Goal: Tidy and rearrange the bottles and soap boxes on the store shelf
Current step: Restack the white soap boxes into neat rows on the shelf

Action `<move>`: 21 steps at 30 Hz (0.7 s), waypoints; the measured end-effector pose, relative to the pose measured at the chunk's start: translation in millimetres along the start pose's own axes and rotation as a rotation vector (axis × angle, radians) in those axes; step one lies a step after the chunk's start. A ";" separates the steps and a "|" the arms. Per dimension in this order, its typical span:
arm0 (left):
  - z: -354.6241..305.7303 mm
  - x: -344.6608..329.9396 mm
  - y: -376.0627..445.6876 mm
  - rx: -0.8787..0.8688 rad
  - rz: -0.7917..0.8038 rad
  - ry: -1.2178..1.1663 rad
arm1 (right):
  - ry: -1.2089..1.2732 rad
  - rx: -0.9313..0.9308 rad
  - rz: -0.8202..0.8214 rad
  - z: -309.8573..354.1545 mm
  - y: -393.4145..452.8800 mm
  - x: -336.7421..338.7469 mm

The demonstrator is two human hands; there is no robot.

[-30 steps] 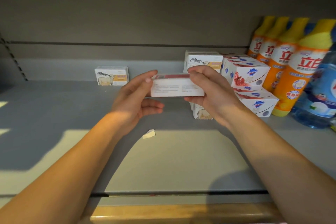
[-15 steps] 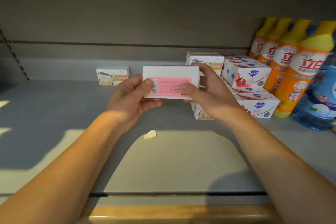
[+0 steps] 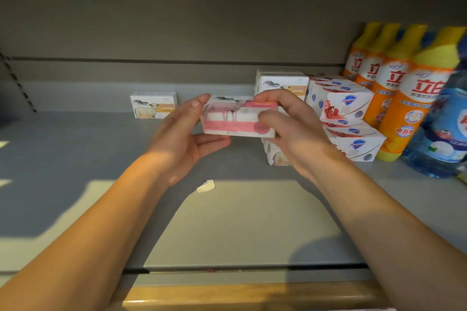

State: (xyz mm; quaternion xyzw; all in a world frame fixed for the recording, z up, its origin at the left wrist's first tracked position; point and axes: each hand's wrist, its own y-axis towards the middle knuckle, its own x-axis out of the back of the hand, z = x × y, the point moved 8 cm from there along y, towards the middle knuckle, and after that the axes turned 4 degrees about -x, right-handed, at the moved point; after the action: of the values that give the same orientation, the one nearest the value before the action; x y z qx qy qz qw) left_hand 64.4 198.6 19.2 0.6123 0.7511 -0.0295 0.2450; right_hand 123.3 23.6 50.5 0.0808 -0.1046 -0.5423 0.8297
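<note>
Nearest the camera: wooden front edge (image 3: 227,295) of the unit, then the grey shelf (image 3: 75,159), partly lit by a bright patch. A small white scrap (image 3: 206,186) lies on the shelf between the two forearms.

Both forearms reach in from the bottom corners. Left hand (image 3: 180,139): thumb on the top left corner of a pink-and-white soap box (image 3: 235,121), fingers (image 3: 212,140) curled under its left end. Right hand (image 3: 293,131): fingers wrapped over the right end, thumb across the front face. Both hands are clamped on the box. It is held in the air above the shelf, long side level, slightly motion-blurred; print not legible.

Behind and under the right hand: a stack of white soap boxes with an animal drawing (image 3: 280,83), its lower part hidden by the hand. Just right of it, touching: stacked white boxes with a blue shield logo and red fruit (image 3: 346,106).

Further right: row of four orange bottles with yellow caps (image 3: 399,98), upright, running back toward the rear wall. A blue bottle (image 3: 444,139) stands at the frame edge, in front of them.

Far left at the rear wall: a single animal-print soap box (image 3: 153,105), upright, well apart from the rest.
</note>
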 end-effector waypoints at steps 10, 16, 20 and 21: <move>-9.8 -16.1 -7.5 -0.163 0.100 0.205 | -0.641 0.181 0.026 20.9 -3.3 -6.3; -13.2 -17.5 -7.8 -0.231 0.051 0.283 | -0.863 0.322 0.006 45.9 1.9 1.7; 1.7 5.0 0.4 -0.146 -0.059 0.534 | -0.977 0.350 -0.077 54.6 20.8 35.3; 4.4 11.5 2.6 -0.135 -0.080 0.620 | -1.026 0.339 -0.097 54.6 28.7 45.4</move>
State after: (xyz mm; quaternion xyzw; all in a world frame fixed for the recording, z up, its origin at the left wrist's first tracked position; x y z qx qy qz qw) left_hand 66.8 208.1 11.4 0.5444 0.8138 0.1988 0.0429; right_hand 152.1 -7.7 114.2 -0.0570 -0.5782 -0.5255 0.6215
